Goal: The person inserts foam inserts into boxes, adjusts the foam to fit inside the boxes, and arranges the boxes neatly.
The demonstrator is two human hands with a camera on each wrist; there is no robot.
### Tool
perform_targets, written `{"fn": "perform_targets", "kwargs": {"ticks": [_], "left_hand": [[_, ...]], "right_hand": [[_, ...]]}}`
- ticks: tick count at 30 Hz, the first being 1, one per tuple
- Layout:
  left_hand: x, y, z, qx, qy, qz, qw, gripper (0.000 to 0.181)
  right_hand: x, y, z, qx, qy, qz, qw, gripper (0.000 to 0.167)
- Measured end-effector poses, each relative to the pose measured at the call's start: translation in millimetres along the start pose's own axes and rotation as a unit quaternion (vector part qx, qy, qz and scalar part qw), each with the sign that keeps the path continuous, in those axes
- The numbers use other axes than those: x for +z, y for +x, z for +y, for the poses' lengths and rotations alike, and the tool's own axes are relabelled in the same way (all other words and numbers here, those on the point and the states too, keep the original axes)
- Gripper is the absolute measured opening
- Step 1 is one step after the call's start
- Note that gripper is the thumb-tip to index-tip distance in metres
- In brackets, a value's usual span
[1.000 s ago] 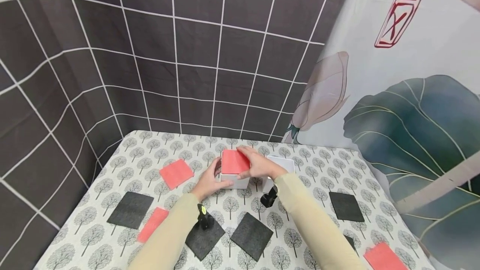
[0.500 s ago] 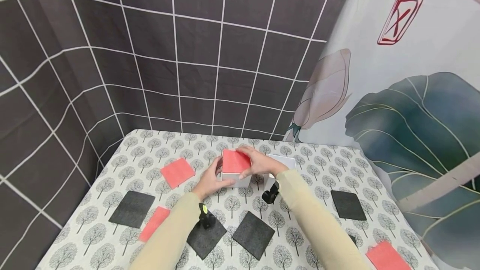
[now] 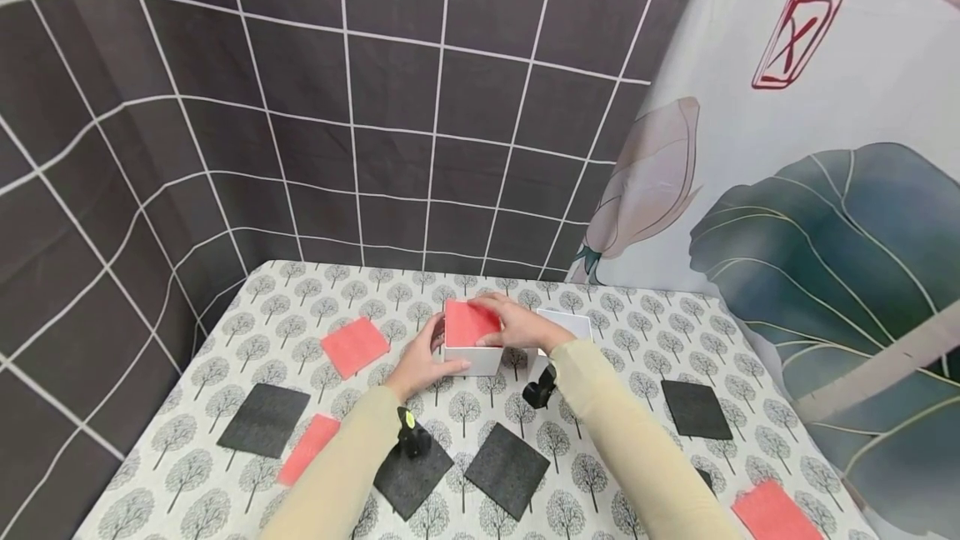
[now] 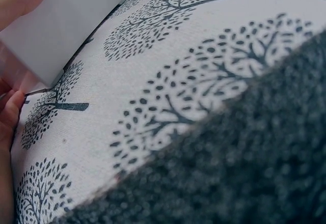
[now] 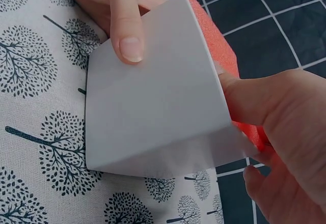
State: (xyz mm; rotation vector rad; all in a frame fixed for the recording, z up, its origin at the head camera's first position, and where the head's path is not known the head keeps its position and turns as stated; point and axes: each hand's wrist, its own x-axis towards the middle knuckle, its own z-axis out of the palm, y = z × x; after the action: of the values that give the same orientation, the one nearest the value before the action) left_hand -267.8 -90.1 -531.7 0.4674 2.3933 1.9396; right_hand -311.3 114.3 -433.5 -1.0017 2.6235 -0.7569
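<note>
A white box sits on the tree-print cloth near the far middle of the table. A red felt square covers its open top, and its surface stands slightly above the rim in the right wrist view. My left hand grips the box at its left side, thumb flat on the near wall. With my right hand I hold the felt from the right, thumb on the near part and fingers toward the far edge. Where the felt's lower part lies is hidden.
Another white box stands partly behind my right wrist. Black squares lie in front and to both sides, the right one near the table edge. Red pieces lie at left and front right.
My right thumb has shifted from the box's near rim up onto the red felt. The left hand stays on the box, which has hardly moved.
</note>
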Motion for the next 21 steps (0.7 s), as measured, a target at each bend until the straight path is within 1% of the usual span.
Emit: {"fn": "perform_targets", "kwargs": {"ticks": [7, 13, 21], "left_hand": [[-0.3, 0.5, 1.5, -0.010, -0.003, -0.002, 0.9999, 0.103], [-0.6, 1.0, 0.7, -0.013, -0.001, -0.003, 0.9999, 0.104], [0.2, 0.9, -0.7, -0.011, -0.005, 0.000, 0.9999, 0.106]], "right_hand": [[1.0, -0.2, 1.9, 0.000, -0.005, 0.005, 1.0000, 0.070], [1.1, -0.4, 2.3, -0.001, -0.009, 0.009, 0.9999, 0.069], [4.5, 0.1, 3.8, 0.026, -0.026, 0.009, 0.9993, 0.068]]}}
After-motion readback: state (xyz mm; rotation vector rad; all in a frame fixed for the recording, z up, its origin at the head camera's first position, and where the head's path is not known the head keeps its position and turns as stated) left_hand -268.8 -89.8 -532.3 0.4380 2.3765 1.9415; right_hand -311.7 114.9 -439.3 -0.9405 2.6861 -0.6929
